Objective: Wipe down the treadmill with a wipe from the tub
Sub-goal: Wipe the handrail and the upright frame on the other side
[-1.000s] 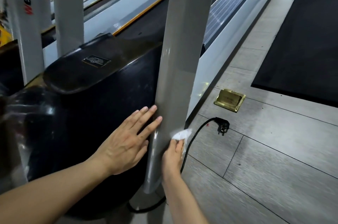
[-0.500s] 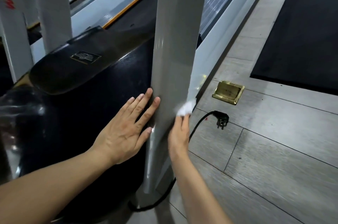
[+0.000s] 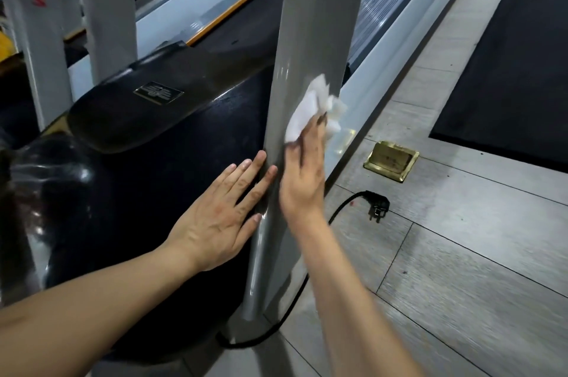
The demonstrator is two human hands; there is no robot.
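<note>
A grey upright post (image 3: 310,26) of the treadmill rises through the middle of the view, beside its glossy black motor cover (image 3: 147,118). My right hand (image 3: 302,173) presses a crumpled white wipe (image 3: 310,109) flat against the post's right face, fingers straight and pointing up. My left hand (image 3: 221,213) rests flat on the black cover, its fingertips touching the post's left edge. The tub of wipes is not in view.
A black power cord with its plug (image 3: 379,207) lies loose on the grey floor tiles to the right. A brass floor socket (image 3: 392,161) sits beyond it. A black mat (image 3: 507,84) covers the far right. More treadmill posts (image 3: 104,7) stand at the left.
My right hand has slid the wipe up the post, from near its base to about mid height. My left hand has stayed flat on the black cover.
</note>
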